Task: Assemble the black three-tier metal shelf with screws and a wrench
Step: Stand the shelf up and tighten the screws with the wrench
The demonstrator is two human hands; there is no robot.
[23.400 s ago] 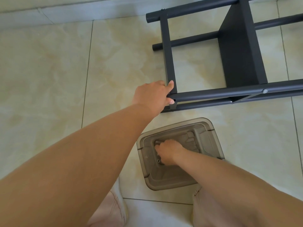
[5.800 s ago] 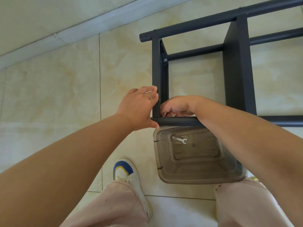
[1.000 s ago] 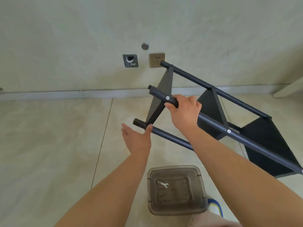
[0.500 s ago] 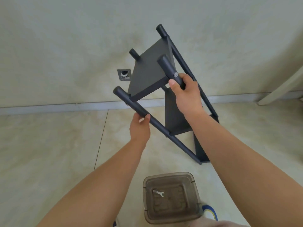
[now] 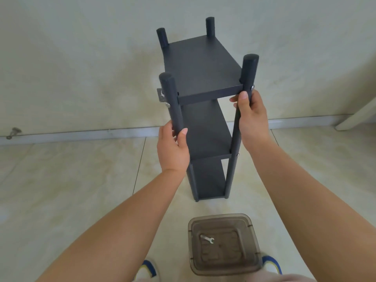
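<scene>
Black three-tier metal shelf (image 5: pixel 200 66) upright on tiled floor (image 5: pixel 81 180) by wall, three decks bolted to four tube posts; rigid, tall and narrow, probably light but tippy. Left hand (image 5: pixel 173 148) wrapped round near-left post, right hand (image 5: pixel 251 119) clamped on near-right post under top deck: posts best hold. Wrench (image 5: pixel 207 239) in clear plastic bin (image 5: pixel 224 244), near feet.

Pale, glossy tiled floor (image 5: pixel 71 190), marbled beige with thin grout lines, meeting a light skirting at the far wall. Standing upright on it mid-scene: black three-tier shelf (image 5: pixel 203 64). Nearer, just right of centre: translucent grey plastic box (image 5: pixel 252 241). At the near edge, two blue-and-white shoes (image 5: pixel 149 268).
</scene>
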